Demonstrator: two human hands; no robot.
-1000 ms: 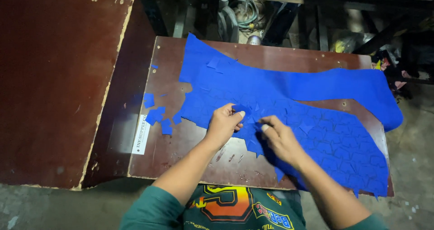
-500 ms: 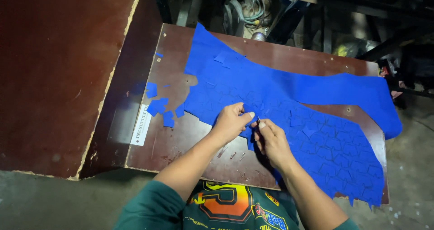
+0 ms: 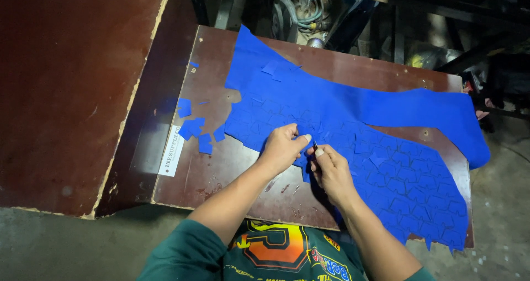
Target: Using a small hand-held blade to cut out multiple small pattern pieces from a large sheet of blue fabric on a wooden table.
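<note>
My left hand (image 3: 284, 146) and right hand (image 3: 330, 170) meet fingertip to fingertip, pinching the near edge of the blue sheet (image 3: 353, 121), which spreads beyond them across the worktop (image 3: 221, 170). Loose blue cut pieces (image 3: 193, 127) lie left of my left hand.

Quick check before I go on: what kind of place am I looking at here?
Probably a small workshop for cutting material. A large blue sheet scored into many repeated shapes lies on a worn brown table, loose blue cut pieces beside it. Behind the table are hoses and metal machine parts, over a bare concrete floor.
</note>
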